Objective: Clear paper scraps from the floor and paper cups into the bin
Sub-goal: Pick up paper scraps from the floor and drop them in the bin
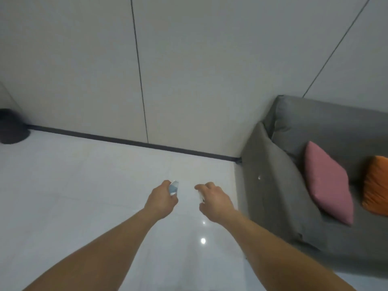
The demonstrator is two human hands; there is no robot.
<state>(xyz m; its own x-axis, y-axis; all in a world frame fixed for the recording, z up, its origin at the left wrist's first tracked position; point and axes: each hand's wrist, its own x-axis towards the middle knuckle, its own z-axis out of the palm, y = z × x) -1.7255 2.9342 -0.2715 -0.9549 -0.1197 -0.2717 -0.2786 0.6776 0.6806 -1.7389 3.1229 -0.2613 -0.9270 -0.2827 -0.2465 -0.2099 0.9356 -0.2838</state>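
My left hand [162, 199] pinches a blue-white paper scrap [174, 187], my right hand [214, 199] curls round a mostly hidden white scrap [201, 195], and with the dark bin [12, 127] well off left by the wall [84, 70], either could slip to the floor [84, 185] in transit.

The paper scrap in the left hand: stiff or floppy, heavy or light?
Probably light: the left hand holds the paper scrap easily at arm's length. Its folded, creased look suggests it is floppy and crushes readily.
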